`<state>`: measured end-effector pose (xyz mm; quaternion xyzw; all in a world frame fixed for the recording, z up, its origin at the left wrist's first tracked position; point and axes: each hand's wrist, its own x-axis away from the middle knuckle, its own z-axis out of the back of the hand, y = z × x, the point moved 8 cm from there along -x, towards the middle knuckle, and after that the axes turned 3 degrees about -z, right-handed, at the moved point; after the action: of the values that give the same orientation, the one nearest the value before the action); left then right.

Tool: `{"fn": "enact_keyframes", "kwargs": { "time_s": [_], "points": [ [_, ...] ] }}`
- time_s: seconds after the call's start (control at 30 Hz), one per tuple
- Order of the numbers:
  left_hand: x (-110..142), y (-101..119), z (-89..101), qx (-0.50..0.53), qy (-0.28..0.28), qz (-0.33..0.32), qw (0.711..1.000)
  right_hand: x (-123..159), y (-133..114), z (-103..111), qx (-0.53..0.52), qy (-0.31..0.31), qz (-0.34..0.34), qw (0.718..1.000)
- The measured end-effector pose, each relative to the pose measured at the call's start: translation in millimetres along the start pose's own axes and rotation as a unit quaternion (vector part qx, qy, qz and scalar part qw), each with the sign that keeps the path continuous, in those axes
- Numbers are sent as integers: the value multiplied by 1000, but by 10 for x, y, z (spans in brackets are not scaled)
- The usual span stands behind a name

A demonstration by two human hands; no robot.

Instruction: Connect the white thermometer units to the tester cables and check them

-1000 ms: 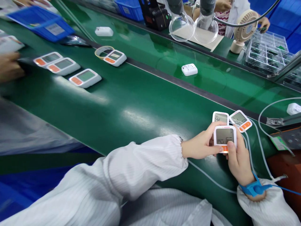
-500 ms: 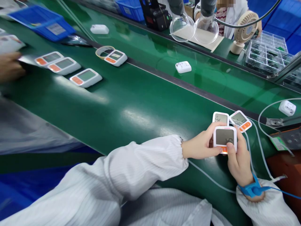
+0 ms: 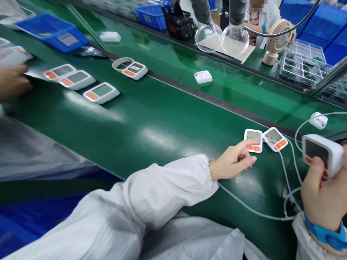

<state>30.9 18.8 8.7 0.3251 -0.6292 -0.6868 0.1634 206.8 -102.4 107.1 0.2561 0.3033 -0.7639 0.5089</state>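
My right hand (image 3: 322,195), with a blue wrist strap, grips a white blood pressure monitor (image 3: 316,151) at the right edge. Its dark screen is tilted and the thumb lies near its orange buttons. My left hand (image 3: 234,160) holds nothing; thumb and index finger stick out apart. That index finger reaches over the lower screen of a second monitor (image 3: 249,135), lying flat with digits showing. Against its right side lies a third monitor (image 3: 275,138), turned at an angle, its display lit with digits. Thin pale tubes (image 3: 284,173) run beside them.
Several more monitors (image 3: 101,92) lie on the green bench (image 3: 162,126) at left, near another person's hand (image 3: 13,83). A tape roll (image 3: 119,64), blue tray (image 3: 51,32) and white plug-like blocks (image 3: 203,77) lie farther back. A fan (image 3: 279,39) stands across the belt.
My right hand has carried its monitor to the right, away from my left hand, and tilted it. My left hand has let go of that monitor and stays near the same spot.
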Motion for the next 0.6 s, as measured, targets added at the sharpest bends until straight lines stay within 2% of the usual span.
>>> {"fn": "enact_keyframes", "kwargs": {
  "time_s": [0.07,0.17,0.3,0.37,0.47,0.53,0.6],
  "points": [
    [-6,13,29,-16,11,-6,1000,4,-79,-133,35,-80,13,996],
    [-27,45,88,-36,34,-16,999,122,-130,-382,26,-201,7,979],
    [-64,154,226,-51,81,-37,995,299,-131,-589,33,-297,18,954],
    [-66,228,342,-62,110,-47,991,304,-111,-600,71,-293,38,953],
    [-3,340,642,-131,176,-71,973,225,-138,-524,87,-225,83,967],
    [92,383,949,-231,229,-74,943,204,-220,-475,29,-192,106,975],
    [226,386,1348,-339,277,-50,898,274,-361,-498,-88,-217,115,965]
  ]
}}
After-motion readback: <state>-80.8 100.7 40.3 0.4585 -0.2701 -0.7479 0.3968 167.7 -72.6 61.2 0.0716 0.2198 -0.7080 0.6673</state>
